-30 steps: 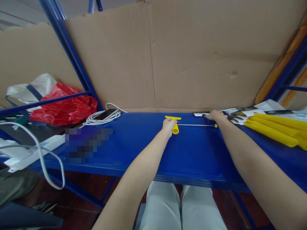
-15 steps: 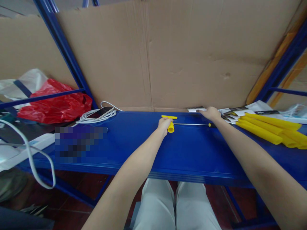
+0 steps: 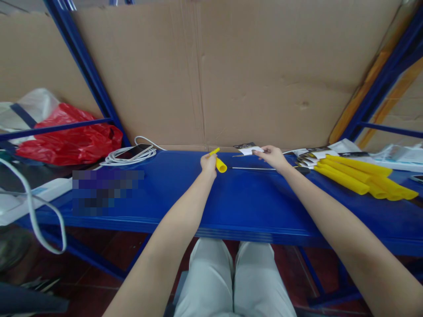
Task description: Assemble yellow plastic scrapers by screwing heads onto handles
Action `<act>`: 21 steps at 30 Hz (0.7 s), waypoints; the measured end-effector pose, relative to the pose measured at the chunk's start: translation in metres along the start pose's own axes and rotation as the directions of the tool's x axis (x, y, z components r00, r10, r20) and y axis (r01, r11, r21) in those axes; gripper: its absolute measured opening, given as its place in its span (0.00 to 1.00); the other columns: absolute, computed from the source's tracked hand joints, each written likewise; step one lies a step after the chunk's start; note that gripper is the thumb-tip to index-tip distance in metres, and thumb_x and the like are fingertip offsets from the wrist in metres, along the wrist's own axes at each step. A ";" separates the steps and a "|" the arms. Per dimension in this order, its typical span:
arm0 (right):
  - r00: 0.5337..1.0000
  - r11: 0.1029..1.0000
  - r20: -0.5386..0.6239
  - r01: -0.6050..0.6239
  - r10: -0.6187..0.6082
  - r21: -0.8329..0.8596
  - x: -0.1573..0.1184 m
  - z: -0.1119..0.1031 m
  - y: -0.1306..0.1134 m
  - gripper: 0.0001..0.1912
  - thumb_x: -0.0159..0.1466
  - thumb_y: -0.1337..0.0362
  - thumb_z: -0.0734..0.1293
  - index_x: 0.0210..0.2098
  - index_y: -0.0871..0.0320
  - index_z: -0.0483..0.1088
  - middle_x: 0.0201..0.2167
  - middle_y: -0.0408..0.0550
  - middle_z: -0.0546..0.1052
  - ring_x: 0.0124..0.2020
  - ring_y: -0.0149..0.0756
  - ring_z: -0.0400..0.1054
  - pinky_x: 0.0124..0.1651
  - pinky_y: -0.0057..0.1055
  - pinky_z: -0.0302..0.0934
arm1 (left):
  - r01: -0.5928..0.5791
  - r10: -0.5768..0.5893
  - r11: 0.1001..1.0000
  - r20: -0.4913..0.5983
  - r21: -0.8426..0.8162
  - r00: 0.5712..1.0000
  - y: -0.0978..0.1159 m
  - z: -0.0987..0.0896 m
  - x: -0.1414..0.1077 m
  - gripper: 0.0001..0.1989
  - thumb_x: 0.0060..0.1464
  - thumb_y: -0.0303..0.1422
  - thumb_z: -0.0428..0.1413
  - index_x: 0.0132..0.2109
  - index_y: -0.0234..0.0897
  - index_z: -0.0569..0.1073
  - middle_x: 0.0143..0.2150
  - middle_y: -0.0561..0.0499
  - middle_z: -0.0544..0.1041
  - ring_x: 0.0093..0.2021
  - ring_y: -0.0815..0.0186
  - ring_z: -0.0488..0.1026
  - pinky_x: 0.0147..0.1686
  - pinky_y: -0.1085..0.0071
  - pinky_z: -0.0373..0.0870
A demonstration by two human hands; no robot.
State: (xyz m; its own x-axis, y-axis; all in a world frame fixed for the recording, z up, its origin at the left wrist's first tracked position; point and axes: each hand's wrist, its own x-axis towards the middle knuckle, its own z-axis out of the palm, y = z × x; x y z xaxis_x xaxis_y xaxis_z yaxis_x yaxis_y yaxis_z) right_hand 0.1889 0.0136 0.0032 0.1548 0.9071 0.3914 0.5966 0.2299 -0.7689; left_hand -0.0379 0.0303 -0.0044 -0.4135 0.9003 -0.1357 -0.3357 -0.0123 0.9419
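My left hand (image 3: 208, 164) is closed round a yellow piece with a hollow tube end (image 3: 221, 165) and a thin bar, just above the blue table. My right hand (image 3: 271, 156) pinches a white and black card (image 3: 247, 149) near the table's back edge. Below that hand, a screwdriver with a thin metal shaft (image 3: 253, 168) lies on the table, its dark handle to the right. Several yellow tubes (image 3: 363, 176) lie in a pile on the right, beside more white and black cards (image 3: 313, 155).
The blue table (image 3: 257, 211) runs across, with a cardboard sheet (image 3: 264, 79) behind it. On the left are a coiled white cable (image 3: 128, 159), a phone (image 3: 134, 152), a red bag (image 3: 72, 136) and a white power strip (image 3: 39, 198). Blue frame posts stand both sides.
My right hand has moved left, bringing the card away from the others. My left hand has shifted slightly left and tilted the yellow piece. The view has moved a little.
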 end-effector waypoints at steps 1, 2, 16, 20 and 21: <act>1.000 0.999 0.021 -0.001 0.000 0.042 -0.001 0.002 -0.002 0.17 0.56 0.53 0.71 0.35 0.61 0.72 0.31 0.52 0.78 0.32 0.37 0.73 0.35 0.30 0.66 | -0.010 0.009 1.000 -0.032 -0.008 0.999 0.000 -0.001 0.003 0.17 0.52 0.19 0.56 0.50 0.31 0.73 0.33 0.50 0.77 0.30 0.71 0.75 0.36 0.73 0.73; 0.999 0.997 0.039 -0.004 0.001 0.073 -0.003 0.003 -0.005 0.16 0.56 0.54 0.72 0.34 0.61 0.72 0.31 0.51 0.78 0.31 0.35 0.73 0.34 0.30 0.66 | -0.019 0.018 1.000 -0.053 -0.011 0.998 0.000 -0.003 0.006 0.17 0.53 0.20 0.56 0.50 0.32 0.73 0.35 0.50 0.77 0.31 0.71 0.75 0.36 0.74 0.73; 0.985 0.972 0.110 0.105 -0.130 0.210 -0.015 0.011 -0.021 0.12 0.53 0.61 0.75 0.30 0.59 0.70 0.32 0.50 0.79 0.22 0.29 0.69 0.26 0.28 0.69 | -0.022 -0.012 0.957 -0.113 -0.289 0.993 0.008 -0.010 0.007 0.14 0.56 0.26 0.60 0.50 0.35 0.72 0.39 0.48 0.76 0.39 0.69 0.78 0.37 0.74 0.77; 0.978 0.957 0.113 0.146 -0.178 0.250 -0.013 0.016 -0.018 0.16 0.50 0.57 0.76 0.29 0.57 0.69 0.29 0.48 0.79 0.20 0.28 0.68 0.24 0.28 0.67 | 0.011 -0.045 0.938 -0.088 -0.347 0.995 0.009 -0.009 0.002 0.18 0.51 0.21 0.63 0.48 0.37 0.70 0.43 0.48 0.76 0.41 0.67 0.78 0.41 0.72 0.77; 0.977 0.956 0.115 0.147 -0.181 0.254 -0.014 0.017 -0.018 0.16 0.49 0.57 0.76 0.29 0.57 0.68 0.29 0.47 0.78 0.20 0.28 0.67 0.23 0.28 0.66 | 0.013 -0.038 0.941 -0.067 -0.339 0.997 0.008 -0.008 0.001 0.19 0.50 0.20 0.63 0.48 0.37 0.70 0.43 0.48 0.76 0.42 0.67 0.78 0.42 0.72 0.77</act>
State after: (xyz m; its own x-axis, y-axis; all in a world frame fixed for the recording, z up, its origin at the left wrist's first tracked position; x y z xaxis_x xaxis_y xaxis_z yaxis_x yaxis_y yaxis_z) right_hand 0.1622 0.0031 0.0030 -0.0473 0.8850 0.4631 0.3928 0.4428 -0.8060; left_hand -0.0483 0.0278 0.0007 -0.4563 0.8690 -0.1916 -0.6085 -0.1475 0.7798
